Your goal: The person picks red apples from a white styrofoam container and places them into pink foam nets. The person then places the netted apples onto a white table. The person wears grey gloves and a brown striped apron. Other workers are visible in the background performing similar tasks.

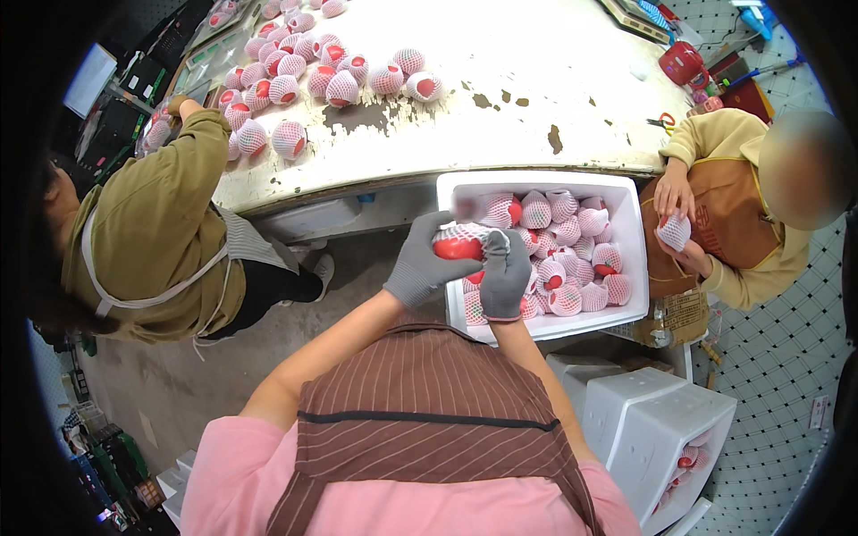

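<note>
My left hand (429, 258), in a grey knit glove, is closed around a red round fruit (458, 248) whose upper part is covered by a white foam net sleeve. My right hand (504, 275), gloved alike, pinches the end of that foam net at the fruit's right side. Both hands are over the left part of a white foam box (543, 179), which holds many net-wrapped red fruits (565, 299). What kind of fruit it is, I cannot tell for certain.
A worn white table (496, 134) beyond the box bears more wrapped fruits (289, 139) and scissors (663, 122). One person (161, 228) stands at the left; another (724, 214) at the right holds a wrapped fruit. White foam boxes (643, 415) stand at the lower right.
</note>
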A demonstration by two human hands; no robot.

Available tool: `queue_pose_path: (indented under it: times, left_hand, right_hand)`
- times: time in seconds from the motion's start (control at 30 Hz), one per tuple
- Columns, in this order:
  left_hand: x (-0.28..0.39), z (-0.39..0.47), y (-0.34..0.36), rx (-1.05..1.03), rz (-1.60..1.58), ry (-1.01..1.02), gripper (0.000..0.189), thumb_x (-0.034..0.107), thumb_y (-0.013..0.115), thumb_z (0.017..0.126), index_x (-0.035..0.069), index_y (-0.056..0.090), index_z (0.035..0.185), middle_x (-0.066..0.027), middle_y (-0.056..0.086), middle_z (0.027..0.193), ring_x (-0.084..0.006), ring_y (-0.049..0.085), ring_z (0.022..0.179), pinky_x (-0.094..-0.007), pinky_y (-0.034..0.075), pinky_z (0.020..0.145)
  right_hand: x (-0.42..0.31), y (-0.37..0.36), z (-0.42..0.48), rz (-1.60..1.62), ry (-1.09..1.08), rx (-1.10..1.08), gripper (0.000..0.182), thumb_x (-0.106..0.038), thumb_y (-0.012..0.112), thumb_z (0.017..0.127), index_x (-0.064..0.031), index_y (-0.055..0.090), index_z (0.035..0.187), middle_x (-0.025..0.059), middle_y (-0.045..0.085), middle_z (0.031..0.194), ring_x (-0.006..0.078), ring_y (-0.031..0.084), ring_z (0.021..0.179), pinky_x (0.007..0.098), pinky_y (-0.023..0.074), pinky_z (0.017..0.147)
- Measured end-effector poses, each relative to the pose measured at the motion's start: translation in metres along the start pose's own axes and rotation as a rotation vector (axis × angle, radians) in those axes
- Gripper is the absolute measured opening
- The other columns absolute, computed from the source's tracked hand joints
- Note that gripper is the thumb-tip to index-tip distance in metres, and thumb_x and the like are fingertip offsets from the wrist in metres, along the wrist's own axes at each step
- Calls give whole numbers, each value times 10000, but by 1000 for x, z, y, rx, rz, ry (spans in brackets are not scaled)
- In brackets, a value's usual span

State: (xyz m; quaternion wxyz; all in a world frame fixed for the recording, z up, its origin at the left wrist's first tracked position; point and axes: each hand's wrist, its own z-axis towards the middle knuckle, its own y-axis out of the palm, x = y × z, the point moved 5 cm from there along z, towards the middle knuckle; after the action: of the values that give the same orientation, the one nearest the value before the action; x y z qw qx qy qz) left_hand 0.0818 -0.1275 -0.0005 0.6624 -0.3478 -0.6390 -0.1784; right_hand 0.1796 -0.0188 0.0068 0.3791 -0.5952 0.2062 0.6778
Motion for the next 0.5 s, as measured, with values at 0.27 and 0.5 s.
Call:
queue_pose_path:
  times: [0.27, 0.5]
  left_hand:
    - [4, -9, 1, -203, -1159, -400, 620, 286, 684, 694, 67, 469, 1233, -120, 536, 1119, -245, 544, 1028, -391, 462, 900]
    - [0, -9, 7, -133, -1686, -664, 598, 534, 592, 768, 93, 491, 1158, -119, 524, 1150, -282, 531, 1039, -476, 445, 906]
  right_hand:
    - [26, 7, 8, 1198, 766, -110, 338, -319, 415, 962, -16, 512, 1077, 83, 583, 1031, 184, 603, 933, 340, 506, 844]
    - [51, 2, -2, 1048, 881, -229, 483, -417, 391, 951, 12, 519, 1132, 108, 614, 1057, 241, 623, 911, 370, 511, 829]
